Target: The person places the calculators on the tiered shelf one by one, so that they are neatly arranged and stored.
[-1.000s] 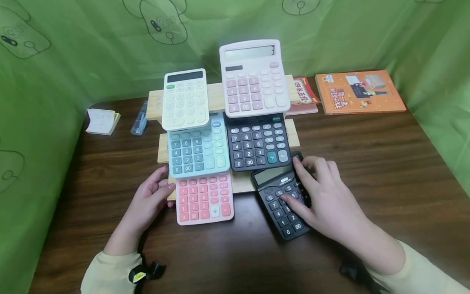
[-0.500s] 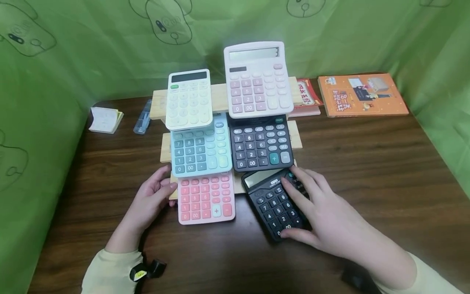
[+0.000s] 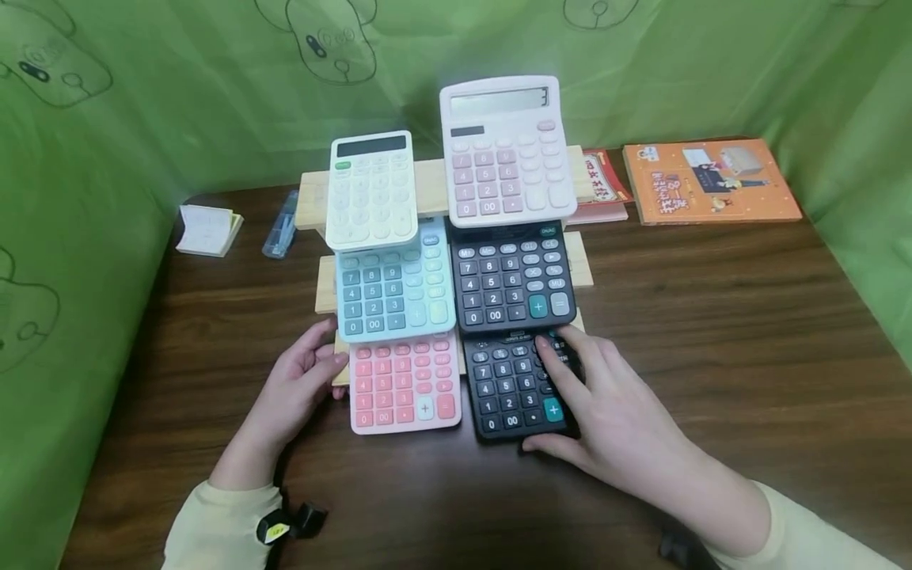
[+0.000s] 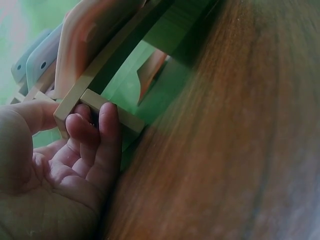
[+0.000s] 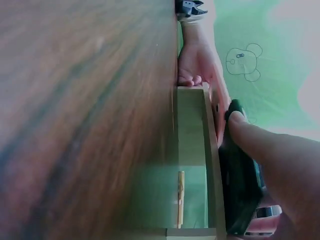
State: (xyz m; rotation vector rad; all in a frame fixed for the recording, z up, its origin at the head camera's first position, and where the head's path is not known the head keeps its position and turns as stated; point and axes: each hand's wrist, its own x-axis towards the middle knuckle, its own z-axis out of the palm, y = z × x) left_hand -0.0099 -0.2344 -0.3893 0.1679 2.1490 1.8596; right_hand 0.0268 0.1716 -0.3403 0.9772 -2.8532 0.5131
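A tiered wooden stand [image 3: 326, 283] carries calculators in two columns. My left hand [image 3: 295, 396] grips the left end of its lowest step; in the left wrist view the thumb lies over the wooden bar [image 4: 75, 102] with the fingers curled beneath. On the bottom step at right lies a black calculator [image 3: 507, 388], its top edge under another black calculator [image 3: 499, 277]. My right hand [image 3: 613, 412] holds the lower one, thumb at its bottom edge and fingers over its right side. Left of it is a pink calculator [image 3: 404, 384], below a blue one [image 3: 395, 293].
A cream calculator [image 3: 372, 190] and a white-pink calculator [image 3: 507, 150] sit on the top step. Behind stand a notepad [image 3: 208, 229], a blue translucent object [image 3: 281, 226], a red booklet [image 3: 604, 178] and an orange book [image 3: 712, 182]. Green curtain [image 3: 214, 79] surrounds the table [image 3: 698, 332].
My right hand has shifted the lower black calculator leftward and turned it from slanted to nearly straight, beside the pink one. My left hand stays on the stand.
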